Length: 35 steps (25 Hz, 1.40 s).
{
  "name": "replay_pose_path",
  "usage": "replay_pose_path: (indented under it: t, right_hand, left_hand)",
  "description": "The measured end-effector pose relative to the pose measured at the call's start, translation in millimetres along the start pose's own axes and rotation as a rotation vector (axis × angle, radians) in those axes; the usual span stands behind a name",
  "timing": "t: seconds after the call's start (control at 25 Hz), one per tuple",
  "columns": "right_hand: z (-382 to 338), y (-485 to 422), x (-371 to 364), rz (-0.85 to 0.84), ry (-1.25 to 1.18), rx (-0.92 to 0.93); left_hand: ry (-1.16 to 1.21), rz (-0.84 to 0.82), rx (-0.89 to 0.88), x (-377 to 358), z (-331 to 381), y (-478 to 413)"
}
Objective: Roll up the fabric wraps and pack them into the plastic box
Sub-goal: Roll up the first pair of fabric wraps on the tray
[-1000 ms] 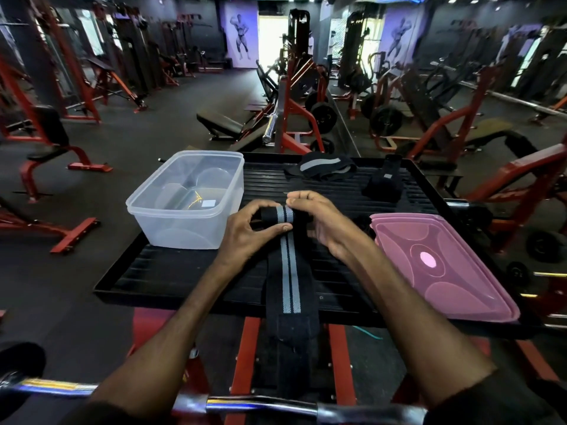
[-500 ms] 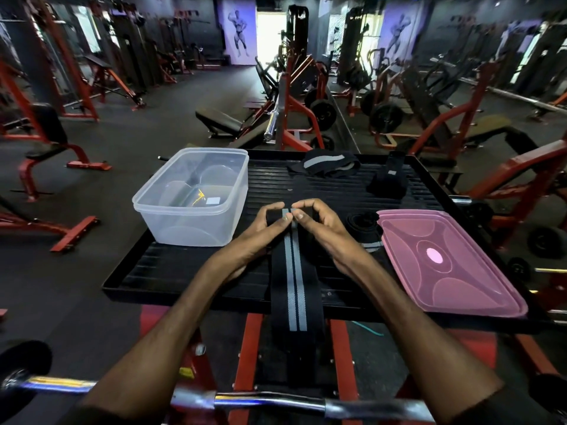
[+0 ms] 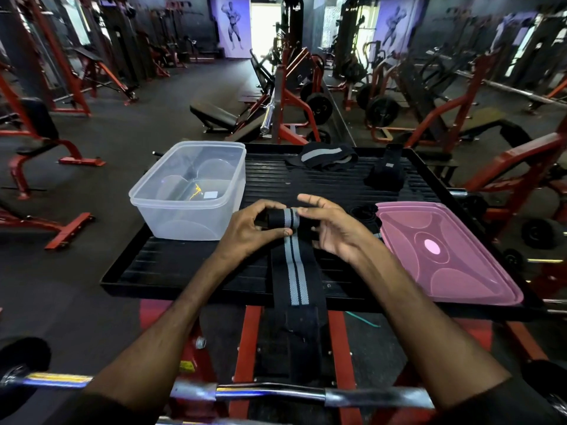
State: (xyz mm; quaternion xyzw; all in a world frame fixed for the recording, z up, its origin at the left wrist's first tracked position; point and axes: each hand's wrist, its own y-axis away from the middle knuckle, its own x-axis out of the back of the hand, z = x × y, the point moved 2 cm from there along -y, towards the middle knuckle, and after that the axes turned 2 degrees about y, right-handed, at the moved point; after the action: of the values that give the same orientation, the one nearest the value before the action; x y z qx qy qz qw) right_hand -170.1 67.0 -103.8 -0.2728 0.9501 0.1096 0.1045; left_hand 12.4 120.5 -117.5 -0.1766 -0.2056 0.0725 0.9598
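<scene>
A long black fabric wrap with two grey stripes (image 3: 294, 271) lies across the black tray (image 3: 171, 268) and hangs over its near edge. Its far end is rolled into a small roll (image 3: 283, 217). My left hand (image 3: 254, 231) pinches the roll's left side. My right hand (image 3: 328, 228) touches its right side with the fingers spread. The clear plastic box (image 3: 190, 191) stands on the tray's left, with no wraps inside. Another striped wrap (image 3: 325, 156) and a black wrap (image 3: 385, 173) lie at the tray's far side. A rolled black wrap (image 3: 366, 214) sits beside the lid.
The pink lid (image 3: 445, 256) rests on the tray's right side. A chrome barbell (image 3: 260, 394) runs across below my forearms. Red gym machines and benches (image 3: 291, 96) surround the tray stand.
The roll at the wrap's far end has grown thicker and stands up between my fingers. My right hand's fingers have opened out from the roll.
</scene>
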Motion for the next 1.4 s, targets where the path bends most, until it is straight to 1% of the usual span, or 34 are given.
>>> replay_pose_path:
  t: [0.08, 0.16, 0.2, 0.28, 0.32, 0.4, 0.48, 0.64, 0.68, 0.76, 0.88, 1.04, 1.12, 1.2, 1.28, 1.36, 1.4]
  right_hand:
    - [-0.1, -0.9, -3.6, 0.024, 0.073, -0.029]
    - [2.8, -1.9, -6.4, -0.041, 0.132, -0.016]
    - [4.0, -2.9, -6.8, -0.060, 0.151, 0.004]
    - [4.7, -4.9, -5.0, -0.023, 0.142, 0.093]
    - [4.5, -5.6, -4.8, 0.007, 0.104, 0.153]
    - [5.1, -7.4, -6.2, 0.045, 0.061, 0.263]
    - [6.3, -9.2, -7.8, 0.060, 0.087, 0.318]
    - [0.1, -7.7, -2.4, 0.070, 0.142, 0.353]
    - [-1.9, -6.6, 0.1, 0.075, 0.148, 0.366]
    - [-2.8, -6.7, 4.2, 0.076, 0.153, 0.374]
    - [1.0, -8.9, 8.2, 0.025, 0.114, 0.311]
    - [-16.7, -7.0, 12.8, -0.139, -0.091, 0.095]
    - [-23.2, -6.8, 11.5, -0.125, -0.127, 0.012]
    - [-18.3, -6.6, 11.1, -0.061, 0.066, -0.040]
    - [-7.0, -6.8, 13.8, -0.104, 0.263, -0.089]
    - [-2.7, -5.3, 15.9, -0.169, 0.266, -0.099]
    - [-3.4, -4.9, 16.4, -0.171, 0.236, -0.066]
  left_hand:
    - [0.036, 0.052, -0.018, -0.2, 3.0, -0.6]
    - [0.028, 0.064, -0.065, -0.7, 6.6, -0.4]
    - [-0.006, 0.076, -0.096, -0.4, 7.7, -0.3]
    - [0.008, 0.096, -0.089, -1.0, 7.2, -2.7]
    - [0.109, 0.073, -0.041, -3.1, 9.0, -3.4]
    - [0.385, -0.012, 0.128, -15.1, 20.4, -3.0]
    - [0.504, -0.080, 0.268, -28.0, 30.5, -4.8]
    - [0.573, -0.146, 0.364, -29.2, 29.7, -8.5]
    - [0.558, -0.157, 0.372, -25.5, 28.2, -10.7]
    - [0.424, -0.180, 0.337, -18.0, 28.7, -11.3]
    - [0.326, -0.149, 0.208, -12.1, 19.1, -8.1]
    - [0.341, -0.091, 0.125, -5.3, 2.9, -4.7]
    - [0.331, -0.091, 0.086, -1.6, 4.8, -5.5]
    - [0.279, -0.072, 0.045, 0.1, 10.0, -6.6]
    - [0.241, -0.055, 0.027, 1.6, 10.6, -7.3]
    - [0.232, -0.047, 0.019, 2.2, 11.6, -5.4]
    - [0.248, -0.050, 0.028, 2.0, 11.5, -4.9]
